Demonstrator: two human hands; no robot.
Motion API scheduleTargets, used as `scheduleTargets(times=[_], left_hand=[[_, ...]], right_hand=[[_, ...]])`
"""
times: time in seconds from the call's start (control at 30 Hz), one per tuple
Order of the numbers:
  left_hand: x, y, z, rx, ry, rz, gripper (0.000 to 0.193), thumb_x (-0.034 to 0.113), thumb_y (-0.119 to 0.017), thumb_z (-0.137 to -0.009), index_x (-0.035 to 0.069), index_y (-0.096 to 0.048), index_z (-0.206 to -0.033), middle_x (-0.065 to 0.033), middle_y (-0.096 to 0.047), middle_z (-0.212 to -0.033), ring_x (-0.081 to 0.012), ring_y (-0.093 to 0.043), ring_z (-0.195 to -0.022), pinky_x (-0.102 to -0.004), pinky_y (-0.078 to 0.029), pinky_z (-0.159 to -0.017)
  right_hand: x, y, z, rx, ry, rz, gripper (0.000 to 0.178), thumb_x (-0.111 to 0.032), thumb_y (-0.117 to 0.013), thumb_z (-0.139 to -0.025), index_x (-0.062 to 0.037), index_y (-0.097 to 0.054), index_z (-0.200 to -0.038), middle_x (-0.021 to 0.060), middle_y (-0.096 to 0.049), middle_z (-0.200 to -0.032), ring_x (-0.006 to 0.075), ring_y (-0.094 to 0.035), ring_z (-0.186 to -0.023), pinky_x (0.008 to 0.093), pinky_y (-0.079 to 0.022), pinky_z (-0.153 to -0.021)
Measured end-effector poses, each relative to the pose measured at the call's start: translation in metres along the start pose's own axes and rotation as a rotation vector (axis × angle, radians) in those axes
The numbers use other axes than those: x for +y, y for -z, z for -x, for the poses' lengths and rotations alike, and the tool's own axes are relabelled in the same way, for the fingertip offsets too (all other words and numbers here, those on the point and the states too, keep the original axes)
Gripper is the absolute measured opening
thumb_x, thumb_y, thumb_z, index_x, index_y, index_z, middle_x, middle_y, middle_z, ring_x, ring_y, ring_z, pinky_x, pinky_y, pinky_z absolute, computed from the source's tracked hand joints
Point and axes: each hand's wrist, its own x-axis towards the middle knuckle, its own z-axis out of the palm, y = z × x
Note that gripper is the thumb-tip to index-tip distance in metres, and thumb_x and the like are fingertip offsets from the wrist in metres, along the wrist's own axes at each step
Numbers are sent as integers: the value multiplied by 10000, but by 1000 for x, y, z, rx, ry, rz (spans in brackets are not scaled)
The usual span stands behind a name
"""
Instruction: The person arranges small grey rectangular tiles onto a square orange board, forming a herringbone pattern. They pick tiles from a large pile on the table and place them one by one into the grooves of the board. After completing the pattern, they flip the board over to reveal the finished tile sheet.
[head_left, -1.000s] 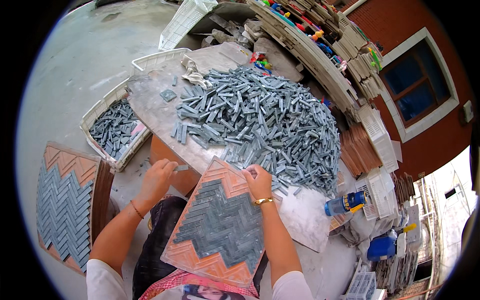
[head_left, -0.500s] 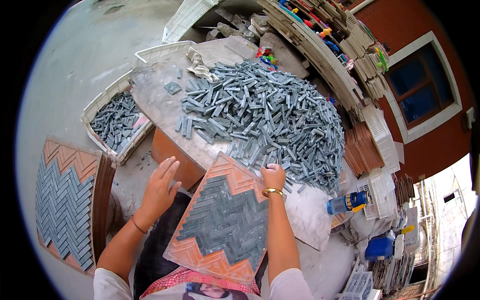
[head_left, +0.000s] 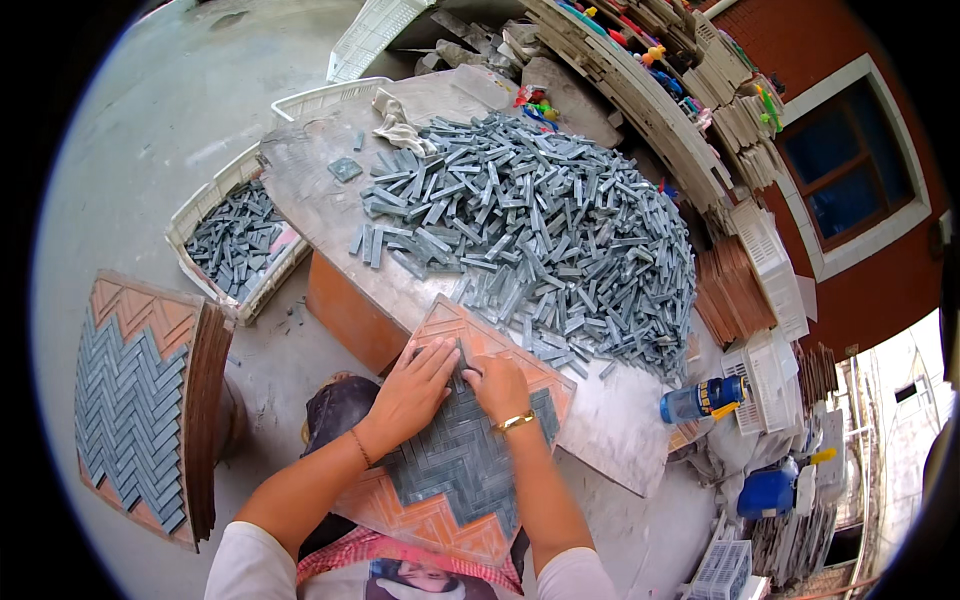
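An orange mould tray point(head_left: 545, 372) with zigzag grooves rests on my lap, tilted against the table's near edge. Grey stone strips point(head_left: 450, 455) fill the middle of it in a herringbone pattern, with bare orange grooves at the top and bottom. My left hand point(head_left: 418, 385) lies on the upper part of the laid strips, fingers stretched out and close together. Beside it, my right hand point(head_left: 497, 388), with a gold bracelet at the wrist, is closed in a pinch. Its thumb and fingertips meet a dark grey strip, which is partly hidden between the hands.
A large heap of grey stone strips point(head_left: 550, 230) covers much of the table point(head_left: 300, 170) ahead. At the left stand a white crate point(head_left: 180, 215) of strips and a stack of filled trays point(head_left: 195, 420). A blue bottle point(head_left: 690, 402) stands at the right.
Both hands have come together over the upper part of the tray. My left hand moved right from the air onto the strips; my right hand moved left and down from the tray's right edge.
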Motion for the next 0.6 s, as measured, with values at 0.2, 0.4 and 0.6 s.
scheduleTargets(times=[0.2,0.4,0.6], left_hand=[[-6,-11,-36,-18,89,7,562,185,-621,-801,-11,-424,-1290,-153,-426,-1354,-273,-371,-1284,-426,-259,-1086],[5,-26,-42,-28,145,-54,559,233,-616,-813,-27,-440,-1275,-164,-435,-1351,-281,-377,-1285,-432,-261,-1083],[7,-48,-32,17,128,-173,577,278,-558,-854,-30,-403,-1316,-175,-395,-1389,-284,-328,-1325,-444,-225,-1098]], right_hand=[[23,25,-4,15,-42,-316,249,-152,-675,-766,-19,-660,-975,170,-670,-832,272,-649,-723,332,-503,-681],[67,27,1,194,-158,-512,207,-147,-642,-778,-7,-659,-929,134,-679,-774,218,-660,-681,309,-508,-638],[64,14,-27,344,-218,-376,201,-204,-654,-791,-19,-642,-868,130,-671,-743,261,-655,-679,350,-496,-613]])
